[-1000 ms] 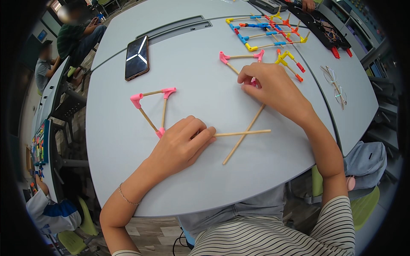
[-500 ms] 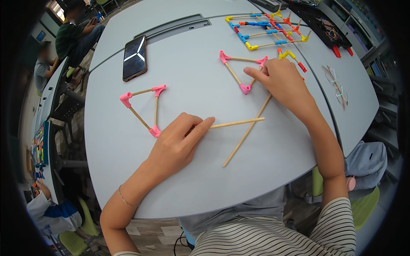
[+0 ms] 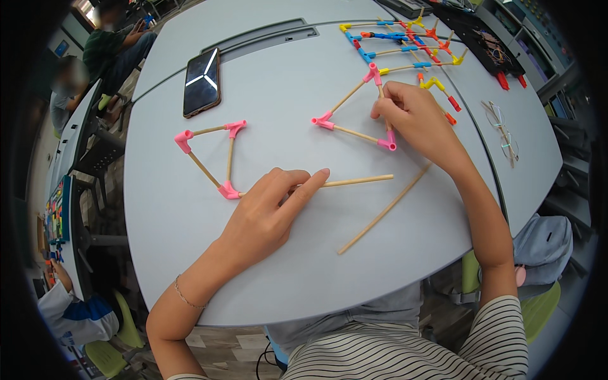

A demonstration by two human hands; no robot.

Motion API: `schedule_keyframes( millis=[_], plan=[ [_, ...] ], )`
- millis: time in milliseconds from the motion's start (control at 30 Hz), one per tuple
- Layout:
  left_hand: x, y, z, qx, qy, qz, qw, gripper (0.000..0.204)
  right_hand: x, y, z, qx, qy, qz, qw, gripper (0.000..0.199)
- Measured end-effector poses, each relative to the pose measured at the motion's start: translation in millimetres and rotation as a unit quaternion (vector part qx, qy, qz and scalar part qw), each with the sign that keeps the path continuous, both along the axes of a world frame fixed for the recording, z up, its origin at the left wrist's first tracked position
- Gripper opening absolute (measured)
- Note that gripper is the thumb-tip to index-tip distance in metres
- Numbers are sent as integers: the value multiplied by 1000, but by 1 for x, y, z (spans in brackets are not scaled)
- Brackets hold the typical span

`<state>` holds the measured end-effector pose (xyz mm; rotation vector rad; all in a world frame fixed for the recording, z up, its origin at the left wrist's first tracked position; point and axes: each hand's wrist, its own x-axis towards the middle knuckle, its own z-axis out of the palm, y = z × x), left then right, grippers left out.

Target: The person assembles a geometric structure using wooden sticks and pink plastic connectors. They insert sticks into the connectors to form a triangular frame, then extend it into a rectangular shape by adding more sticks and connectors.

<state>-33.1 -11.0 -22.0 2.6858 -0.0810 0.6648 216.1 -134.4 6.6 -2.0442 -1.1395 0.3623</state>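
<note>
My left hand [image 3: 269,202] rests on the table, closed around a thin wooden stick [image 3: 361,181] that sticks out to the right. A bit of wood also shows between this hand and the bottom corner of a triangle [image 3: 230,158] of short sticks and pink connectors; my fingers hide whether both ends are one stick. Farther right, my right hand [image 3: 415,117] pinches one side of a second pink-cornered triangle [image 3: 354,135]. Its connectors point to the left, the top and the bottom right. A loose wooden stick [image 3: 383,210] lies slanted below my right hand.
At the far right stands a frame of sticks with blue, yellow and red connectors [image 3: 367,57]. Loose yellow connectors [image 3: 434,83] lie nearer. A phone [image 3: 202,82] is at the upper left, glasses [image 3: 500,132] at the right, a black tray [image 3: 484,47] behind. Other people sit at left.
My right hand has turned the right triangle, so one corner now points up and away. The loose stick has shifted slightly. My left hand keeps its hold with little movement.
</note>
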Motion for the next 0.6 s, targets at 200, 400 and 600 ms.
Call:
schedule_keyframes(
  millis=[200, 400, 600],
  plan=[
    [1, -1, 5, 19, 14, 2, 1000, 70, -18, -2, 6, 149, 149, 109, 972, 26],
    [0, 1, 2, 58, -21, 24, 998, 57, -48, -8, 20, 73, 234, 179, 953, 21],
    [3, 3, -1, 71, -85, 63, 992, 44, -48, -6, 1, 86, 235, 289, 924, 25]
  ],
)
